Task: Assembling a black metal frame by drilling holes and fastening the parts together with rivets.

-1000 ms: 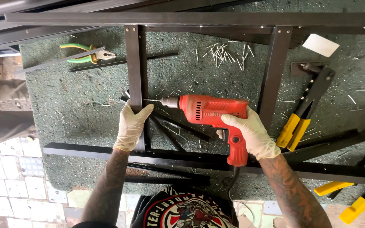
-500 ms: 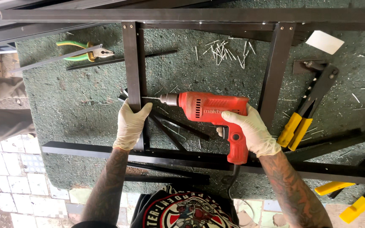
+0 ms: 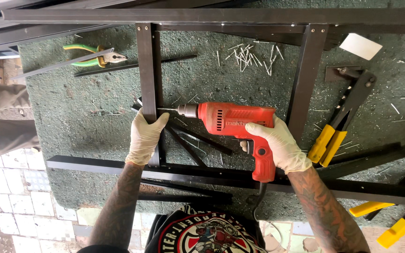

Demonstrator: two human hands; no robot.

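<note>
A: Frame (image 3: 212, 16) lies flat on the mat (image 3: 71, 107), long bars top & btm, two uprights between. Left upright (image 3: 147, 65), right upright (image 3: 305, 70).

B: Drill?

A: Drill (image 3: 237, 122) sits between the uprights, bit pointing left, tip touching left upright. Right hand (image 3: 277, 143) on its grip, left hand (image 3: 146, 136) on the left upright just below the bit.

B: Tools?

A: Pliers (image 3: 94, 54) left of frame, near top. Loose rivets (image 3: 249, 54) inside frame, above drill. Rivet gun (image 3: 343, 117) right of right upright, card (image 3: 359, 46) above it. Spare strips (image 3: 198, 145) under the drill, more handles (image 3: 390, 220) at btm right.
</note>
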